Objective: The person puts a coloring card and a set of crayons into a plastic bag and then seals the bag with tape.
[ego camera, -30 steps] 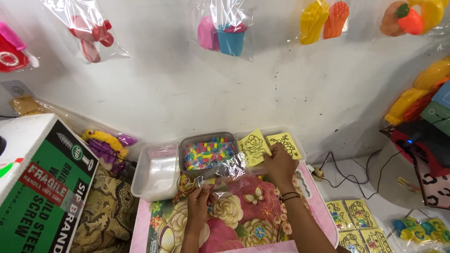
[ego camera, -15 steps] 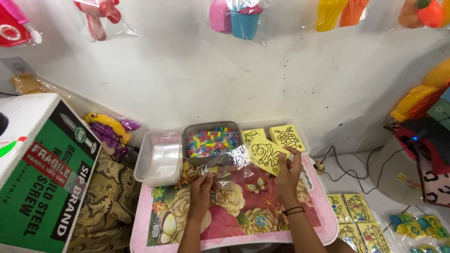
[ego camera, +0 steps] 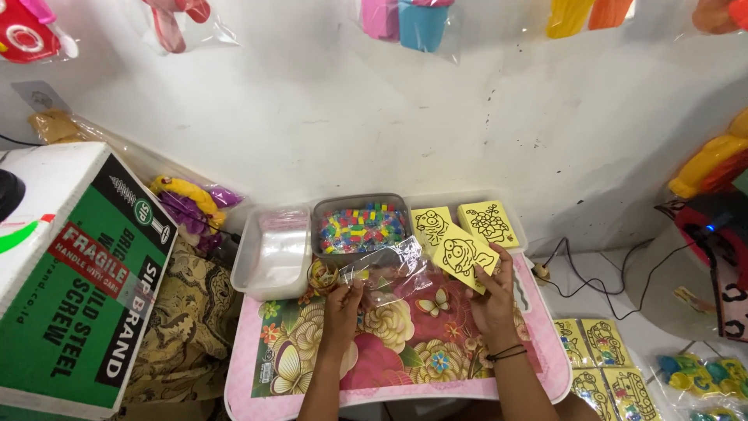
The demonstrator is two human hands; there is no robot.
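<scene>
Head view: my left hand (ego camera: 340, 300) has its grip pinched on a clear plastic bag (ego camera: 387, 273), right hand (ego camera: 492, 290) holds a yellow picture card (ego camera: 454, 251) just beside the bag's mouth. Best to keep the mouth spread and feed the card in corner-first. Floral pink bench (ego camera: 405, 343), bead tray (ego camera: 360, 226) behind, scuffed white wall (ego camera: 327, 109).

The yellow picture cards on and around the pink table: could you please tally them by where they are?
Held in the right hand: 1 yellow picture card
In the tray by the wall: 2
On the floor at right: 4
Total: 7
</scene>
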